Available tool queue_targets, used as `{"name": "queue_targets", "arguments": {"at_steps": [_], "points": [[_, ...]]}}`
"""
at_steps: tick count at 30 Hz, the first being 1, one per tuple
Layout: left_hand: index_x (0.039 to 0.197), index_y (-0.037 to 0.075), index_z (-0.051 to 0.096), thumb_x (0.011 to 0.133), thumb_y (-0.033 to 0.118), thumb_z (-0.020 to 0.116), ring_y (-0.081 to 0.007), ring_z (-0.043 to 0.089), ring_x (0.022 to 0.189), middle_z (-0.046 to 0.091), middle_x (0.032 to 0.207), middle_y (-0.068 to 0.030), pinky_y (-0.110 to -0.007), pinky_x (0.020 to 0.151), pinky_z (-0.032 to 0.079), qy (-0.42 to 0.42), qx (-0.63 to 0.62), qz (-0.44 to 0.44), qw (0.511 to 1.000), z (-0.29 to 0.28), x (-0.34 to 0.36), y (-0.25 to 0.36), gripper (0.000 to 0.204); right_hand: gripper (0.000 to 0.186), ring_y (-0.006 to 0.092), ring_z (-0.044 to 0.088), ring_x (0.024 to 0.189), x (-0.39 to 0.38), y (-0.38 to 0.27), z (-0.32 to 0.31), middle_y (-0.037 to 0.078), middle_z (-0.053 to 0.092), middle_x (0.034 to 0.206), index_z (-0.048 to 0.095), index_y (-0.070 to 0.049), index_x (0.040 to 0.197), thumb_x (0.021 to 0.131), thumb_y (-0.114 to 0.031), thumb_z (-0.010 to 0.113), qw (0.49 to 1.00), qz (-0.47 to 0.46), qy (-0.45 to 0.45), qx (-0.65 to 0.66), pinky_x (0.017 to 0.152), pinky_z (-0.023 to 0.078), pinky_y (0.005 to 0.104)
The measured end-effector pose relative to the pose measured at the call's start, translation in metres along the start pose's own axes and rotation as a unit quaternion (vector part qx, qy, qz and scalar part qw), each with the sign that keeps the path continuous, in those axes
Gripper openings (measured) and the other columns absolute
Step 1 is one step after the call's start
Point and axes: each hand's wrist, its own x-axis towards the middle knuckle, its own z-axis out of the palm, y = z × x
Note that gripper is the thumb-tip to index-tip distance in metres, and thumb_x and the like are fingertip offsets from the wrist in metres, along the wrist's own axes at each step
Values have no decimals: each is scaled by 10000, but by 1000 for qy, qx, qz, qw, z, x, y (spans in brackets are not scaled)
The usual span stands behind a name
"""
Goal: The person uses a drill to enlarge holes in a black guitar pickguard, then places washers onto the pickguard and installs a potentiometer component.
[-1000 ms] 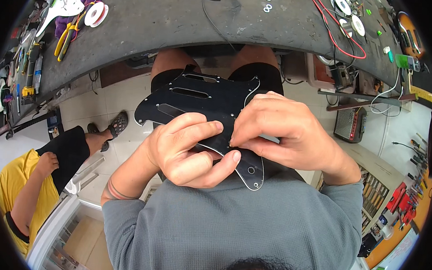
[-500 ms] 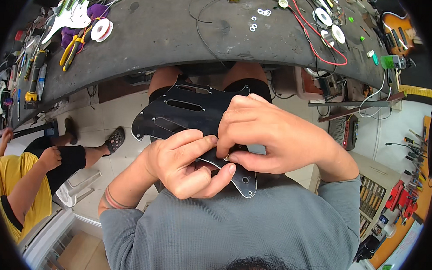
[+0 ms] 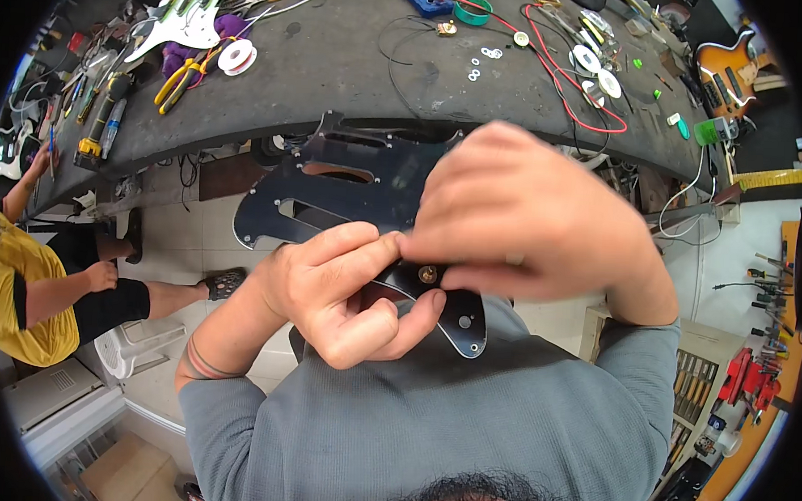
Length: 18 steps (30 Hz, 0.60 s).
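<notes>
A black guitar pickguard (image 3: 332, 198) with long pickup slots and small screws round its edge is held up before my body, tilted. My left hand (image 3: 332, 292) grips it by its lower left edge, fingers curled round and beneath. A small brass-coloured potentiometer shaft (image 3: 428, 274) sticks up through a hole in the narrow end, beside my left fingertips. Over the pickguard's right side hovers my right hand (image 3: 523, 224), smeared by motion, its thumb close to the shaft. Whether anything is between its fingers cannot be seen.
Across the dark workbench (image 3: 319, 77) lie yellow-handled pliers (image 3: 180, 81), a solder spool (image 3: 238, 57), washers (image 3: 474, 70) and a red cable (image 3: 560, 87). A person in a yellow shirt (image 3: 24, 279) sits at the left. Tools hang on the right wall.
My right hand has lifted off the brass shaft, which now shows. The view has shifted, and the pickguard is tilted a little differently. The other person's arm reaches onto the bench.
</notes>
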Motion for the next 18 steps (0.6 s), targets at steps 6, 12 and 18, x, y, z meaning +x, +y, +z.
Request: {"name": "queue_targets", "arguments": {"at_steps": [6,12,18], "points": [[713,138,670,719,53,816,-288,653,764,378,664,-12,-353,592,529,32,95,112,989,-12,14,-10,169,153,289,678,1089,-37,143,-11,70,726,1076,732,-94,1088,939,-128,747,929,180,17,-324,962,505,437],[730,152,695,696,46,773,-264,643,735,447,678,-13,-318,588,533,20,157,124,980,-32,18,-17,136,113,300,673,1120,-44,179,7,72,719,1059,714,-77,1034,946,-141,742,922,208,-11,-328,995,505,443],[903,133,800,731,35,861,-296,702,854,259,878,-40,-393,591,501,-48,127,32,990,-39,0,-15,206,134,337,681,1081,-45,188,6,112,721,1039,683,-46,1007,953,-155,740,923,262,7,-281,976,522,469]]}}
